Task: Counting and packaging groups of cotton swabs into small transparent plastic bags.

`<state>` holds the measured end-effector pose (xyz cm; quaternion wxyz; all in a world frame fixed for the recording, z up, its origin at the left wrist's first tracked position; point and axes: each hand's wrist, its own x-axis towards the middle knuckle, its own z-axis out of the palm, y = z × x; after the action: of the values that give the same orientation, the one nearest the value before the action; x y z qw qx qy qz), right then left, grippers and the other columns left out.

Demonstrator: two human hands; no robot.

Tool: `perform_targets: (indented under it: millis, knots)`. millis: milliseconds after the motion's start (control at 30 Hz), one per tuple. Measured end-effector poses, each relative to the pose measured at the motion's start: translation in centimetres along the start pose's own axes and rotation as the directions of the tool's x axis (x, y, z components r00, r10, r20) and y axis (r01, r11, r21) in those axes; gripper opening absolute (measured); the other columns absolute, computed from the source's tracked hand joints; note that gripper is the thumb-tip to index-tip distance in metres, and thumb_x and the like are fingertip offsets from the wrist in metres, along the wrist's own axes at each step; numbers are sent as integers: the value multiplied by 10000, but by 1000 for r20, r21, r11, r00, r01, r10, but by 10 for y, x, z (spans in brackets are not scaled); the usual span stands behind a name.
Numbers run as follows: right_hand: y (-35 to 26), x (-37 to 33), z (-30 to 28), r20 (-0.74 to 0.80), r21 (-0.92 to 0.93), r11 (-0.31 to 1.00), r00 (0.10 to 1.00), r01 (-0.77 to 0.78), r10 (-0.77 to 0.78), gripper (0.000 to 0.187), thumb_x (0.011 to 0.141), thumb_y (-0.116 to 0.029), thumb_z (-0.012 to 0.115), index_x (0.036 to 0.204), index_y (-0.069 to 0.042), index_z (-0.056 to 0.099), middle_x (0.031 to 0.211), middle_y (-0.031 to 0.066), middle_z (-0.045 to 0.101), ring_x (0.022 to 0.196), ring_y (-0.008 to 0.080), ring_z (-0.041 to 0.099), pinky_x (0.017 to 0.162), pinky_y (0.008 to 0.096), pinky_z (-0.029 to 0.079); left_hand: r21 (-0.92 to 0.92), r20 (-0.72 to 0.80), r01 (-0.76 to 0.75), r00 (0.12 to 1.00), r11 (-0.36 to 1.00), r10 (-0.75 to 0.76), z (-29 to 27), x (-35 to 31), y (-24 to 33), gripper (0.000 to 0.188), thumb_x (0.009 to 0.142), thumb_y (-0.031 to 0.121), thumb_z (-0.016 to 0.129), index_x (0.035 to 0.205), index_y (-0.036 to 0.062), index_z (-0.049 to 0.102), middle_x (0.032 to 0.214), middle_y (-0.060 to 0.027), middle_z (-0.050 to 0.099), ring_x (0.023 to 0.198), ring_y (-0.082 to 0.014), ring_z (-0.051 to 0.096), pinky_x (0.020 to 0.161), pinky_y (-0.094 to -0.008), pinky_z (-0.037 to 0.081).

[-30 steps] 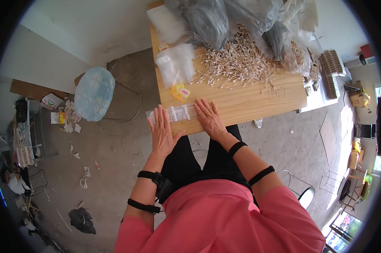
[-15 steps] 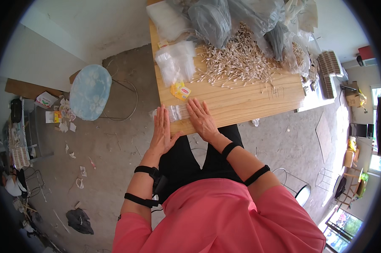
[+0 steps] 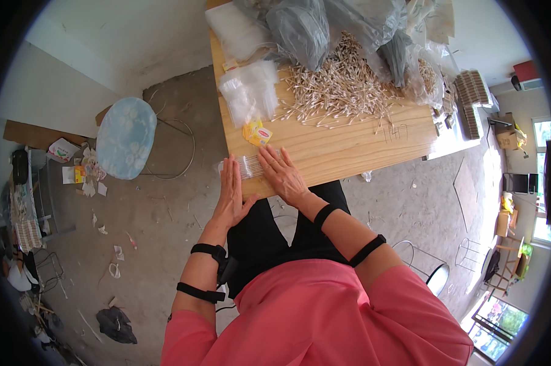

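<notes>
A small clear plastic bag of cotton swabs (image 3: pixel 249 166) lies flat near the front left corner of the wooden table (image 3: pixel 342 155). My left hand (image 3: pixel 229 190) rests at the bag's left end, fingers stretched out and thumb apart. On the bag's right end lies my right hand (image 3: pixel 283 175), its fingers straight and covering part of it. Just beyond the bag are yellow printed cards (image 3: pixel 256 132). Farther back sits a stack of clear empty bags (image 3: pixel 249 91), with a big loose heap of cotton swabs (image 3: pixel 342 88) to its right.
Grey plastic bags (image 3: pixel 300 33) crowd the table's far side. A stool with a light blue cover (image 3: pixel 126 138) stands on the left. Paper scraps and a black plastic bag (image 3: pixel 116 324) litter the floor. Another stool (image 3: pixel 437 280) is at the lower right.
My right hand has slid left over the bag of swabs, closer to my left hand. My left hand stays at the bag's left end. The whole view has shifted slightly.
</notes>
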<state>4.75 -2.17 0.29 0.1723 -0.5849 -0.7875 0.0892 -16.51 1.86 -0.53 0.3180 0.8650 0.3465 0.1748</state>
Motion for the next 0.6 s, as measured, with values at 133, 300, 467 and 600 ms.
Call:
perform_targets:
  millis: [133, 300, 467, 600]
  knots:
    - [-2, 1, 2, -14, -6, 1000, 1000, -6, 6, 548, 916, -132, 477, 1431, 39, 398, 1557, 169, 332, 1477, 307, 256, 1209, 498, 174, -3, 3, 0, 1000, 1000, 0, -1, 1, 0, 1055, 854, 286, 713, 1543, -20, -25, 1617, -250, -24, 1498, -430, -5, 1207, -536, 81]
    - [-7, 4, 7, -31, -19, 999, 999, -25, 25, 556, 907, -121, 488, 1433, 36, 400, 1554, 167, 338, 1476, 305, 259, 1210, 496, 172, -9, 11, 15, 1000, 1000, -15, -1, 1, 1, 1064, 851, 302, 718, 1544, -20, -22, 1617, -250, -22, 1498, -431, -3, 1206, -538, 80]
    - [-11, 8, 8, -29, -14, 1000, 999, -18, 18, 571, 904, -128, 491, 1443, 30, 393, 1555, 164, 337, 1478, 302, 255, 1211, 498, 171, 27, -10, 9, 1000, 1000, -8, -2, 2, 4, 1106, 820, 391, 745, 1545, -26, 21, 1617, -249, -2, 1499, -424, 19, 1203, -545, 86]
    - [-11, 9, 8, -2, -21, 1000, 1000, -11, 11, 559, 923, -145, 494, 1447, 20, 391, 1562, 161, 326, 1483, 303, 240, 1211, 504, 152, 189, 21, 100, 994, 977, -106, -8, 8, 23, 1100, 791, 438, 760, 1543, -22, 102, 1617, -242, 42, 1498, -418, 51, 1200, -553, 96]
